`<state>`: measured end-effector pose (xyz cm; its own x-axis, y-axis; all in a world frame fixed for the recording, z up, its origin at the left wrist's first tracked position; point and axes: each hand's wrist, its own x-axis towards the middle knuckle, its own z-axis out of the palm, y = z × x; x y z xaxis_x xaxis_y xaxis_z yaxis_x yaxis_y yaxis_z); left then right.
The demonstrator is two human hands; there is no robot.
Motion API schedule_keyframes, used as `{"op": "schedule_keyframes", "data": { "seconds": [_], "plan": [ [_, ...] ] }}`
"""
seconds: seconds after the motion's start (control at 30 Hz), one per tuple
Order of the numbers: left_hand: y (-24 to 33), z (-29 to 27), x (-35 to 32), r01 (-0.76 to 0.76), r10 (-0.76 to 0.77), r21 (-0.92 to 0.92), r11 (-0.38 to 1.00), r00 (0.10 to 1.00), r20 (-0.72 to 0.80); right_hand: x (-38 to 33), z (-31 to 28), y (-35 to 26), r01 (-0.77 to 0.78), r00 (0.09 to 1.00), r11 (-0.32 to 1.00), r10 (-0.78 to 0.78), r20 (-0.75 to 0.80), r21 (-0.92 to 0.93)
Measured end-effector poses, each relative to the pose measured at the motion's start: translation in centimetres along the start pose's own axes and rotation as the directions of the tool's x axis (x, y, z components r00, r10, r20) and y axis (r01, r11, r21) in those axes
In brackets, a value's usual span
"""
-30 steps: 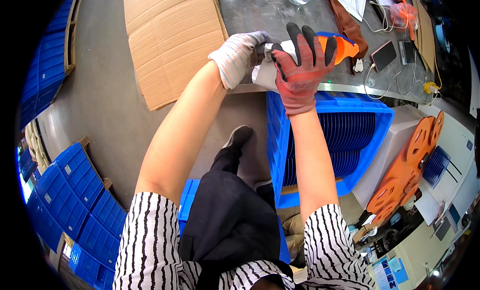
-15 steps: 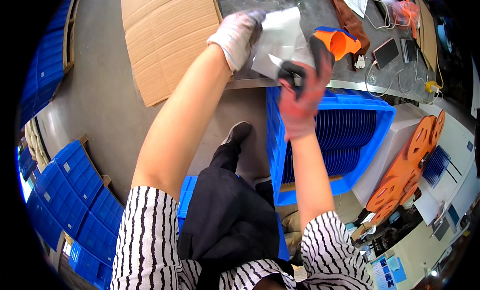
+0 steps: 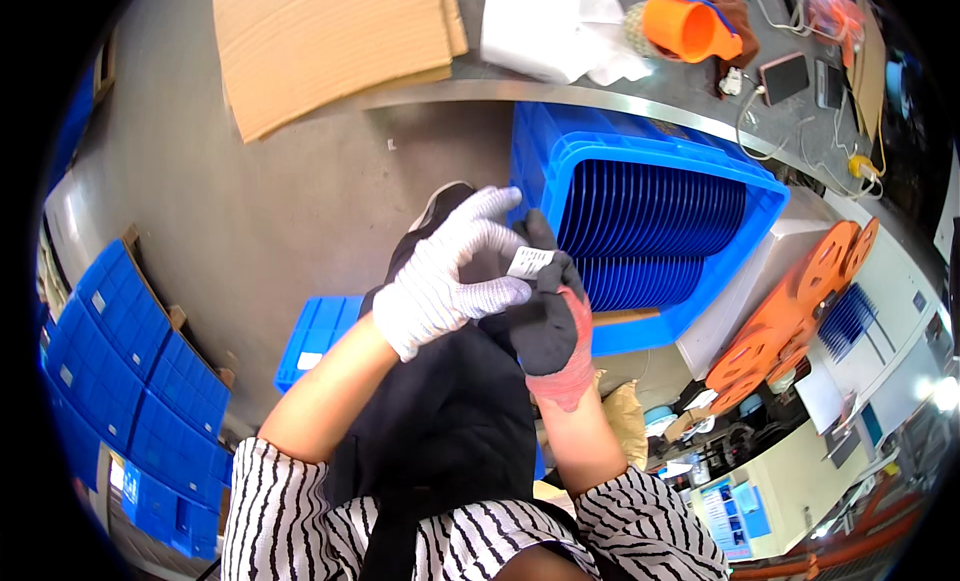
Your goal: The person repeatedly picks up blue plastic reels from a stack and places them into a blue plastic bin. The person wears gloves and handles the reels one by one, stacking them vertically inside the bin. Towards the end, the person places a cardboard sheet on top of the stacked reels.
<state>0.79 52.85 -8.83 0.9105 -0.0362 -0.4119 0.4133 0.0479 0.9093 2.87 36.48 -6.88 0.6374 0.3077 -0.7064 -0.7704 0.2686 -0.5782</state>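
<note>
A small white printed label (image 3: pixel 530 263) is pinched in the fingers of my right hand (image 3: pixel 553 326), which wears a red and black glove. Close on its left is my left hand (image 3: pixel 445 276), in a white knit glove, open with thumb and fingers apart around the label's near side. Whether a left fingertip touches the label I cannot tell. Both hands are over my lap, in front of dark trousers. On the worktable ahead lies a crumpled white plastic bag (image 3: pixel 545 31), beside an orange tape dispenser (image 3: pixel 685 29).
Under the table edge (image 3: pixel 600 98) a blue crate (image 3: pixel 650 339) holds rows of dark blue discs. Flattened cardboard (image 3: pixel 335 46) lies at the far left of the table. Stacked blue crates (image 3: pixel 125 346) stand left; orange round-ended parts (image 3: pixel 765 346) are right. A phone (image 3: pixel 783 79) lies among cables.
Both hands have drawn back from the tabletop to my lap. The white bag is left lying on the table, and the small label now shows in my right fingers.
</note>
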Motion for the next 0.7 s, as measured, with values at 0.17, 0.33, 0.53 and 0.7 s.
{"op": "schedule_keyframes", "data": {
  "seconds": [0.17, 0.33, 0.53, 0.7],
  "plan": [
    [-2.7, 0.9, -4.4, 0.149, -0.187, -0.241, 0.959, 0.972, -0.144, -2.5, -3.1, 5.9, -0.266, 0.963, 0.938, 0.268, 0.023, 0.220],
    [-5.7, 0.4, -7.8, 0.137, -0.361, -0.572, 0.809, 0.883, -0.300, -3.2, -1.4, 7.5, -0.112, 0.982, 0.987, 0.093, -0.163, -0.113],
    [-9.2, -0.4, -10.0, 0.197, -0.343, -0.366, 0.909, 0.854, -0.392, -1.6, -8.1, 8.8, -0.019, 0.923, 0.904, -0.148, -0.354, -0.427],
    [-13.1, 1.2, -4.4, 0.245, -0.364, -0.486, 0.839, 0.917, -0.166, 0.0, -11.8, 9.2, -0.005, 0.946, 0.506, -0.278, -0.168, -0.863]
  ]
}}
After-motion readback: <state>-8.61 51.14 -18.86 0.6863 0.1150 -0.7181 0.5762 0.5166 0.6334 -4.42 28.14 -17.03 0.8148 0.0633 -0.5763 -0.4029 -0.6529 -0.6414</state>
